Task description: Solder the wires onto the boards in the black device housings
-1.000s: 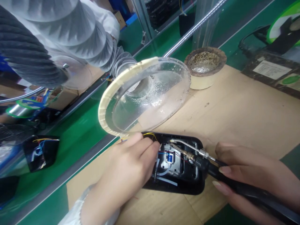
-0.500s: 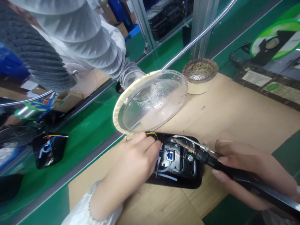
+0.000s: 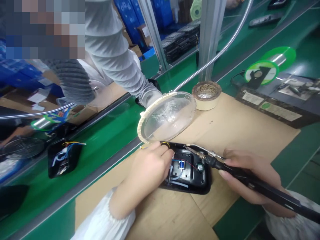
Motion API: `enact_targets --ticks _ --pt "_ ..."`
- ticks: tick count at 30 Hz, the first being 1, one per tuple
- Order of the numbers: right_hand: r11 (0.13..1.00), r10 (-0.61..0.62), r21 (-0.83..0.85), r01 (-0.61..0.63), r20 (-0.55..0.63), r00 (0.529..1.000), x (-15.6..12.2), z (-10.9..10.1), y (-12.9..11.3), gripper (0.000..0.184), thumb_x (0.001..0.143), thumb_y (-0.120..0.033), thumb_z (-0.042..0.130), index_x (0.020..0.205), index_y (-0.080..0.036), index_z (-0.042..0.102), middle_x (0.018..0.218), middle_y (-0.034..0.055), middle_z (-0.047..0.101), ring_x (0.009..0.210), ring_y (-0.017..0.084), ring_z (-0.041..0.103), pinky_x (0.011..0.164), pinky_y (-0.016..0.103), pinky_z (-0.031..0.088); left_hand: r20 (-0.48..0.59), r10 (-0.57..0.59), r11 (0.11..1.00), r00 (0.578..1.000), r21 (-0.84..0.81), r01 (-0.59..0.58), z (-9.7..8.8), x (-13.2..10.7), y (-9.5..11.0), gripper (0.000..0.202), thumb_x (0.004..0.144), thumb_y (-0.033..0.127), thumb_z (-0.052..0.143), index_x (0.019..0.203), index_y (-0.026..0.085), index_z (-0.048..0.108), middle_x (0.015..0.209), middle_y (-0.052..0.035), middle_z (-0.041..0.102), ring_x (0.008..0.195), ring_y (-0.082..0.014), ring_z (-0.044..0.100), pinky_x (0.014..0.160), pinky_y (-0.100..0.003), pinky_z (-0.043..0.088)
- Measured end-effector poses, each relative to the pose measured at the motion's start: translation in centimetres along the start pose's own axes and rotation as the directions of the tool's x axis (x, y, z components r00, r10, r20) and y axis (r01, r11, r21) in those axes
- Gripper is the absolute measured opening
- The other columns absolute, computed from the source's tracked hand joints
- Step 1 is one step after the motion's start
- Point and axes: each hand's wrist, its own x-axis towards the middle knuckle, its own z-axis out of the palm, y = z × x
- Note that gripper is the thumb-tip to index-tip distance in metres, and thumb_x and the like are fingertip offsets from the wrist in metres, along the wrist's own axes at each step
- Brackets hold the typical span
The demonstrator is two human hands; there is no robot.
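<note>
A black plastic housing (image 3: 195, 185) lies on the cardboard, its inside facing up. In it are a small blue-and-white component (image 3: 181, 164), a round part (image 3: 200, 167), thin wires and pale tubing. My left hand (image 3: 153, 163) is closed over the housing's left end, beside yellow wires (image 3: 165, 143); what its fingertips pinch is hidden. My right hand (image 3: 252, 170) is wrapped round a black soldering iron (image 3: 232, 171) with a thin metal feed tube (image 3: 212, 153) along its front. The iron's tip is over the housing's upper edge; whether it touches cannot be made out.
A clear fume hood (image 3: 170, 116) on a ribbed white duct (image 3: 117, 53) stands just behind the housing. Near it are a tape roll (image 3: 206, 103) and a solder spool (image 3: 261, 73). Another black housing (image 3: 63, 158) with wires sits on the green belt (image 3: 105, 133). A person is across the line.
The camera view has shifted, so the hood, tape roll and spool appear smaller and moved. Both hands keep their grips, and the iron's tip stays over the housing's upper edge.
</note>
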Motion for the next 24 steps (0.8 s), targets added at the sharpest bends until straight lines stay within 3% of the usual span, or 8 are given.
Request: enact_targets --ticks 7,12,15,19,22,24 --pt "1.0 0.006 -0.008 -0.006 -0.08 0.997 -0.8 0.1 -0.6 0.042 0.081 0.001 0.066 0.114 -0.024 0.06 0.076 0.0001 0.066 0.064 0.018 0.065 0.061 0.035 0.055 0.036 -0.026 1.0 0.999 0.004 0.026 0.3 0.0 0.0 0.022 0.098 0.017 0.052 0.08 0.016 0.065 0.074 -0.0043 0.063 0.073 -0.0227 0.056 0.057 -0.031 0.04" --pt "0.972 0.105 -0.176 -0.155 -0.268 0.958 -1.2 -2.0 -0.3 0.026 0.086 -0.01 0.069 0.107 -0.024 0.064 0.093 0.0049 0.072 0.085 0.023 0.073 0.068 0.032 0.06 0.011 -0.033 0.999 0.999 0.002 0.033 0.7 0.1 0.3 0.022 0.094 0.012 0.055 0.074 0.017 0.064 0.073 -0.0046 0.063 0.072 -0.0232 0.056 0.057 -0.033 0.044" --pt "0.886 0.091 -0.392 -0.247 -0.374 0.923 0.7 -4.7 0.9 0.016 0.088 -0.027 0.074 0.103 -0.024 0.068 0.093 0.0045 0.072 0.081 0.023 0.072 0.069 0.033 0.06 -0.007 -0.044 0.999 0.999 0.0 0.044 0.6 0.2 0.5 0.02 0.09 0.008 0.057 0.074 0.017 0.065 0.072 -0.0046 0.064 0.071 -0.022 0.057 0.057 -0.031 0.045" --pt "0.779 -0.005 -0.555 -0.292 -0.471 0.882 4.5 -6.3 3.0 0.027 0.091 -0.038 0.071 0.114 -0.024 0.069 0.103 0.0075 0.073 0.094 0.027 0.071 0.086 0.043 0.059 -0.004 -0.046 0.999 0.999 0.004 0.046 0.6 0.4 0.6 0.016 0.085 0.005 0.06 0.075 0.016 0.066 0.074 -0.0046 0.066 0.07 -0.0219 0.059 0.057 -0.031 0.046" --pt "0.769 -0.097 -0.614 -0.177 -0.386 0.917 6.1 -5.4 5.2 0.024 0.094 -0.035 0.066 0.114 -0.023 0.069 0.107 0.009 0.072 0.097 0.027 0.071 0.088 0.042 0.059 -0.004 -0.05 0.999 0.999 -0.005 0.05 0.7 0.4 0.5 0.014 0.083 0.005 0.062 0.075 0.016 0.066 0.074 -0.0048 0.066 0.071 -0.022 0.06 0.056 -0.03 0.046" --pt "0.78 -0.07 -0.614 -0.124 -0.282 0.957 6.2 -4.4 6.5 0.021 0.093 -0.035 0.067 0.11 -0.024 0.07 0.102 0.0074 0.074 0.09 0.025 0.073 0.08 0.037 0.061 0.008 -0.054 0.998 0.999 -0.011 0.054 0.7 0.4 0.5 0.014 0.084 0.005 0.062 0.075 0.016 0.065 0.074 -0.0049 0.066 0.072 -0.0229 0.06 0.055 -0.03 0.046"
